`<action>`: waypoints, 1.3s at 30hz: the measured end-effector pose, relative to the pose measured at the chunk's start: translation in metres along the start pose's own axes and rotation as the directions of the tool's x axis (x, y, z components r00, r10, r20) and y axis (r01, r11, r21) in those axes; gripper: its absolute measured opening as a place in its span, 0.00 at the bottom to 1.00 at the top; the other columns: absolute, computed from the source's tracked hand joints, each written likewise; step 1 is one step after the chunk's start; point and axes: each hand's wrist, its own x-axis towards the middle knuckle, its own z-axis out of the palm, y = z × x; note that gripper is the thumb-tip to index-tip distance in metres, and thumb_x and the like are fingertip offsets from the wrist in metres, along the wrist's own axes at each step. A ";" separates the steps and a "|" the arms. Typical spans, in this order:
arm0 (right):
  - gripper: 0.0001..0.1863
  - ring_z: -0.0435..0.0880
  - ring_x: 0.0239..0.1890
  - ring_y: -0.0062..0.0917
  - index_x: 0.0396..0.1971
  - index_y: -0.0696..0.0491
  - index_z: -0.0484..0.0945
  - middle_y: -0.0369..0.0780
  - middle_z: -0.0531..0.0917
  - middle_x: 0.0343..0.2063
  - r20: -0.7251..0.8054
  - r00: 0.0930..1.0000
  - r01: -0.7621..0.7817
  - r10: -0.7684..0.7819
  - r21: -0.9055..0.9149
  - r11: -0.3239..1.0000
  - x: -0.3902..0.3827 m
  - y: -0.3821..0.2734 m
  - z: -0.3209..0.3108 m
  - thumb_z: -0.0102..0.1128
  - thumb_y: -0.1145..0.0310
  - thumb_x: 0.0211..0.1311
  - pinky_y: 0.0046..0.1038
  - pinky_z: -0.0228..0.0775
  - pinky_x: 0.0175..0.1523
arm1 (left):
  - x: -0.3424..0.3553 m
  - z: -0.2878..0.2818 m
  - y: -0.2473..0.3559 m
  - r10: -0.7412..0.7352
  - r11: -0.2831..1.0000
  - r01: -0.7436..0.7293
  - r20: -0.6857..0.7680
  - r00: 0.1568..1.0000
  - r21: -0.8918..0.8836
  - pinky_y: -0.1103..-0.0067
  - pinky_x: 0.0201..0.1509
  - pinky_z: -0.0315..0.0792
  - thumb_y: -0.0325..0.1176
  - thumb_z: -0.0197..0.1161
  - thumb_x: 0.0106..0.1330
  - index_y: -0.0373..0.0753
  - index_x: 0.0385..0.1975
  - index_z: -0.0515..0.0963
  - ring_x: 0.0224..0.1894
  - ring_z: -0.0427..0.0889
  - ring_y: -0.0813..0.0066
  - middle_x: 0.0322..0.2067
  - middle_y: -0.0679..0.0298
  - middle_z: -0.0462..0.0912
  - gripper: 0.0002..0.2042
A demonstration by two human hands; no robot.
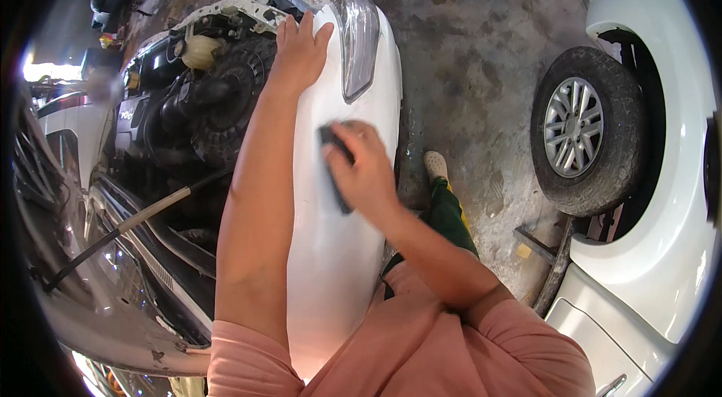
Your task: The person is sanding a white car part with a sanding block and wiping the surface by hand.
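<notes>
A white car fender [325,277] runs lengthwise in front of me. Its headlight [358,47] looks wrapped in clear plastic. My left hand [302,55] rests on the fender's far inner edge beside the headlight, fingers spread and holding nothing. Closer to me, my right hand [367,168] is closed around a long, dark sanding block [338,190], which lies against the fender's top surface. Slight motion blur softens the block and the fingers. The block's underside is hidden against the panel.
On the left lies the open engine bay [218,96], with a yellowed plastic reservoir [201,52] and a slanting prop rod [154,209]. At right stands another white vehicle [628,277] with its wheel [575,128]. Between them is stained concrete floor [466,43].
</notes>
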 end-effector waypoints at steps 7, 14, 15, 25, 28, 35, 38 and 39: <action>0.21 0.81 0.53 0.44 0.54 0.55 0.82 0.48 0.80 0.51 -0.023 0.989 -0.147 0.146 -0.050 0.988 0.020 0.016 -0.001 0.63 0.60 0.66 0.40 0.75 0.56 | 0.002 0.001 -0.003 -0.017 1.000 0.017 0.011 1.000 0.011 0.55 0.79 0.48 0.61 0.45 0.76 0.34 0.74 0.59 0.77 0.48 0.33 0.73 0.31 0.53 0.38; 0.19 0.80 0.52 0.46 0.52 0.53 0.82 0.48 0.80 0.50 -0.048 0.982 -0.187 0.185 -0.049 0.981 0.032 0.028 -0.004 0.62 0.59 0.66 0.43 0.76 0.53 | -0.001 -0.004 0.008 -0.051 0.998 0.052 0.031 0.998 -0.023 0.55 0.80 0.48 0.62 0.44 0.76 0.36 0.75 0.58 0.77 0.46 0.34 0.74 0.32 0.52 0.38; 0.19 0.80 0.52 0.46 0.52 0.54 0.82 0.48 0.80 0.50 -0.019 0.990 -0.139 0.137 -0.082 0.987 0.026 0.017 -0.001 0.62 0.59 0.67 0.43 0.76 0.53 | -0.002 -0.008 0.010 -0.058 0.998 0.059 0.033 0.998 -0.026 0.55 0.80 0.48 0.62 0.44 0.76 0.36 0.75 0.58 0.78 0.46 0.35 0.74 0.33 0.52 0.38; 0.20 0.80 0.51 0.45 0.53 0.54 0.82 0.48 0.79 0.50 0.009 1.000 -0.013 0.014 -0.114 0.993 -0.005 -0.018 -0.002 0.63 0.59 0.66 0.43 0.76 0.52 | -0.002 -0.006 0.013 -0.074 0.995 0.078 0.057 0.996 -0.062 0.57 0.80 0.47 0.60 0.44 0.77 0.36 0.75 0.59 0.78 0.46 0.37 0.74 0.33 0.52 0.37; 0.20 0.81 0.50 0.44 0.54 0.54 0.82 0.48 0.78 0.51 0.022 0.998 -0.054 0.055 -0.080 0.995 0.001 -0.017 -0.004 0.64 0.59 0.66 0.41 0.77 0.51 | -0.003 -0.007 0.005 -0.055 0.996 0.057 0.020 0.998 -0.071 0.57 0.80 0.46 0.60 0.44 0.77 0.36 0.74 0.59 0.78 0.46 0.36 0.74 0.33 0.52 0.37; 0.30 0.78 0.62 0.40 0.63 0.63 0.72 0.50 0.77 0.60 0.087 0.945 -0.327 0.315 0.305 0.895 0.012 0.027 -0.020 0.66 0.64 0.65 0.33 0.68 0.67 | 0.003 0.002 -0.039 0.048 0.996 -0.051 0.034 0.998 0.078 0.57 0.81 0.44 0.58 0.42 0.78 0.35 0.74 0.59 0.78 0.46 0.37 0.74 0.36 0.53 0.36; 0.30 0.76 0.64 0.40 0.63 0.63 0.71 0.50 0.75 0.63 0.102 0.964 -0.265 0.244 0.335 0.904 -0.007 0.046 -0.021 0.66 0.64 0.66 0.34 0.66 0.69 | 0.003 -0.001 -0.010 -0.044 0.997 0.044 0.015 0.999 -0.058 0.58 0.81 0.44 0.57 0.41 0.78 0.35 0.74 0.59 0.78 0.46 0.37 0.74 0.37 0.54 0.35; 0.29 0.73 0.66 0.41 0.63 0.63 0.71 0.51 0.74 0.64 0.086 0.991 -0.124 0.104 0.289 0.949 -0.005 0.040 -0.020 0.66 0.66 0.65 0.35 0.65 0.70 | 0.003 -0.004 -0.011 -0.002 1.000 0.003 0.037 0.999 -0.026 0.58 0.81 0.44 0.57 0.40 0.78 0.35 0.74 0.59 0.78 0.47 0.37 0.74 0.38 0.54 0.35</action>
